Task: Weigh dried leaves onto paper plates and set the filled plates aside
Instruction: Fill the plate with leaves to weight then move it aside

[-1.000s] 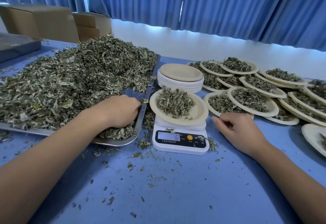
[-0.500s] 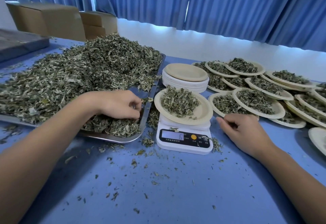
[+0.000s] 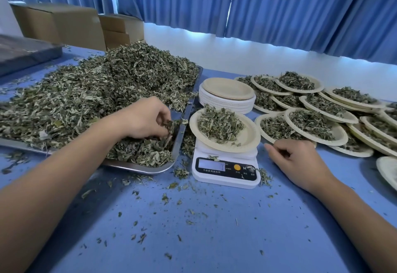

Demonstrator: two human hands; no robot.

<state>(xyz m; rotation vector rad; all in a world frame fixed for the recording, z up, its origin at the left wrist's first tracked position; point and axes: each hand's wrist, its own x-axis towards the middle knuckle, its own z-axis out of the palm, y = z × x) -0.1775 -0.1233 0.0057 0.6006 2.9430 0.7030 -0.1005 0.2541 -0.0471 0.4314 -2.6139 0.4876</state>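
A big heap of dried leaves [image 3: 92,94] fills a metal tray [image 3: 187,109] on the left. My left hand [image 3: 146,120] hovers over the tray's near right corner and pinches a small clump of leaves in curled fingers. To its right a paper plate [image 3: 247,137] with a mound of leaves sits on a white digital scale [image 3: 225,171]. My right hand [image 3: 296,161] rests on the blue table just right of the scale, fingers loosely curled, holding nothing. Behind the scale stands a stack of empty plates [image 3: 227,96].
Several filled plates [image 3: 318,122] overlap across the right side of the table. Cardboard boxes [image 3: 60,23] stand at the back left, blue curtains behind. Leaf crumbs litter the blue tabletop [image 3: 193,229] in front.
My left hand has lifted out of the leaves in the tray's corner with a pinch of them. My right hand stays beside the scale.
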